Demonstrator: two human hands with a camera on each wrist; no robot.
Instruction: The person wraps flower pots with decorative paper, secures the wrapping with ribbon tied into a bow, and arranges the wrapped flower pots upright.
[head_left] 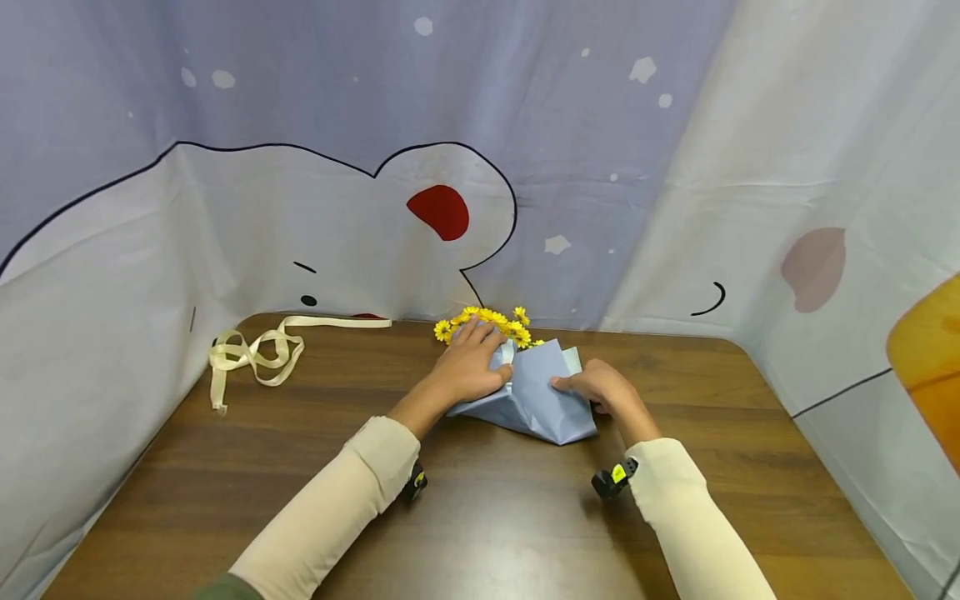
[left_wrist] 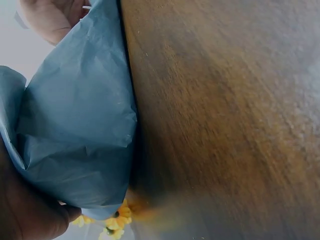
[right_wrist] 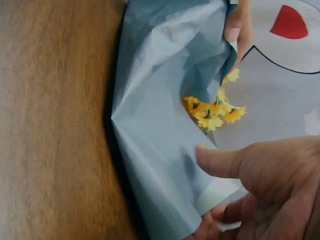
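Note:
A bunch of yellow flowers (head_left: 491,317) lies at the back of the table, partly enclosed by blue-grey wrapping paper (head_left: 536,387) with a paler inner side. My left hand (head_left: 468,362) lies over the folded left side of the paper, close to the blossoms, and holds that fold. On the other side my right hand (head_left: 603,387) pinches the paper's right edge, thumb in front and fingers behind. In the right wrist view the right thumb (right_wrist: 220,161) presses on the sheet, and blossoms (right_wrist: 210,112) show past the fold. The stems are hidden inside the paper.
A cream ribbon (head_left: 262,354) lies loosely looped at the table's back left, one end stretching along the back edge. The brown wooden table (head_left: 480,517) is bordered by a printed curtain (head_left: 585,167) at the back and sides.

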